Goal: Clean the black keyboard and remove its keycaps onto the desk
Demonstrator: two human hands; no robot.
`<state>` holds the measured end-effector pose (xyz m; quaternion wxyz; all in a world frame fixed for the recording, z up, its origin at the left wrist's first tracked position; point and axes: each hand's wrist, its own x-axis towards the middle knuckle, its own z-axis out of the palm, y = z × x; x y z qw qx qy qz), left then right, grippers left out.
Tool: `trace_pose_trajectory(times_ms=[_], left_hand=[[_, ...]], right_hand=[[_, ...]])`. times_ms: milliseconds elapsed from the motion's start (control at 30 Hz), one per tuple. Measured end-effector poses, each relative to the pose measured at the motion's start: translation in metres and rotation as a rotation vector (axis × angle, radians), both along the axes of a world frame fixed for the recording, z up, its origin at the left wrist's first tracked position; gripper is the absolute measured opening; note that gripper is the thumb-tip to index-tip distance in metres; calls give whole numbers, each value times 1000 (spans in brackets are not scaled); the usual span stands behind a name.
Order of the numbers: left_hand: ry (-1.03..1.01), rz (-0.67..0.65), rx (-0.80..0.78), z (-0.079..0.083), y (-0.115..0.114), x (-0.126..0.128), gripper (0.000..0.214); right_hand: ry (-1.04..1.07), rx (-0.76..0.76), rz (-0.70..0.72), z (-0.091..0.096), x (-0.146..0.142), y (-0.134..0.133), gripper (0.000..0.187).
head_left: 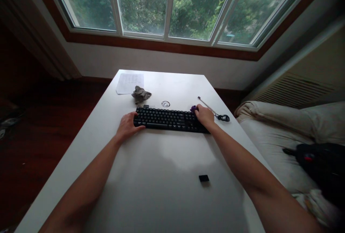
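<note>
A black keyboard (167, 119) lies flat across the white table, its keys facing up. Its left end is gripped by my left hand (127, 125), the thumb along the front edge and the fingers around the side. My right hand (205, 116) is closed over the keyboard's right end, on a small bunched purple cloth (193, 108) that pokes out past the fingers. Most of that cloth is hidden. Just beyond the right hand lie a thin stick-like tool (206, 104) and a coiled black cable (222, 118).
Behind the keyboard sit a crumpled grey cloth (140, 94), a sheet of paper (130, 83) and a small round shiny item (165, 104). A small black block (204, 178) rests nearer me on the table (151, 190). Right of the table stands a cushioned sofa (277, 128) bearing a dark bag (323, 164).
</note>
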<state>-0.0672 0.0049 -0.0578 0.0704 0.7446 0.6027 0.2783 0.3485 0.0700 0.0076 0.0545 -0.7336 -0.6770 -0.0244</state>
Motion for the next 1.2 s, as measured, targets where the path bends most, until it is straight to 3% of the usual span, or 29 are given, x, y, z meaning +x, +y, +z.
trace_pose_trajectory(times_ms=[133, 333, 467, 567, 667, 767, 1200], left_hand=[[-2, 6, 13, 0, -1, 1, 67], [-1, -2, 2, 1, 1, 1, 67], [-1, -17, -13, 2, 3, -1, 69], [-5, -19, -18, 2, 3, -1, 67], [-13, -21, -4, 2, 2, -1, 69], [-8, -12, -3, 1, 1, -1, 70], [-14, 10, -23, 3, -4, 2, 66]], right_hand=[[24, 22, 107, 8, -46, 14, 31], [182, 23, 553, 12, -179, 11, 28], [212, -21, 620, 7, -246, -4, 24], [179, -66, 610, 2, -266, -11, 24], [135, -56, 577, -2, -257, -13, 28], [68, -39, 513, -4, -226, -13, 29], [-76, -11, 24, -9, -37, -36, 22]])
